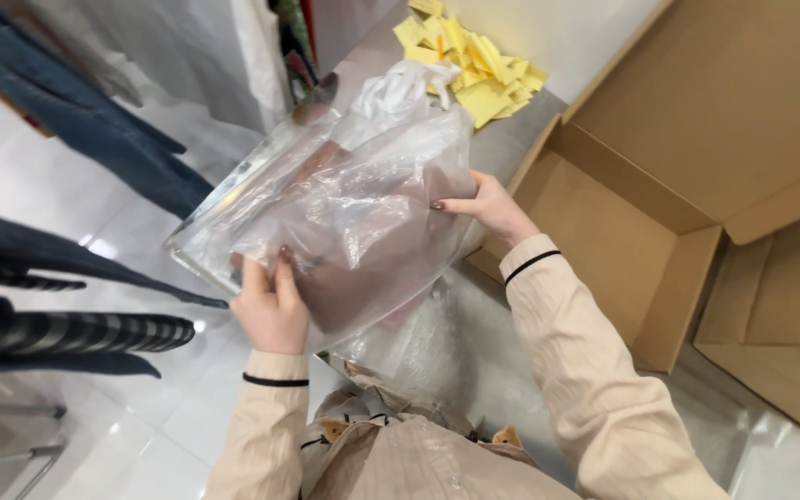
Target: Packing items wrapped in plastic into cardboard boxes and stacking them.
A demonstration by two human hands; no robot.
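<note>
Both hands grip a clear crinkled plastic bag (363,199) holding a folded brown garment (372,250), raised above the grey desk (502,148): left hand (270,306) clenched on its near edge, right hand (493,208) fingers clasping its right side. The garment sits fully inside the bag, while the open brown cardboard box (622,241) to the right holds nothing that shows, and yellow paper slips (474,65) lie at the far end.

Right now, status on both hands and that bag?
Left hand and right hand both grip the clear plastic bag with a brown garment inside. Open cardboard box on the right. Nothing blocking.

Clear plastic bag (363,204) at centre, open brown cardboard box (622,231) right, yellow paper slips (474,65) beyond.
</note>
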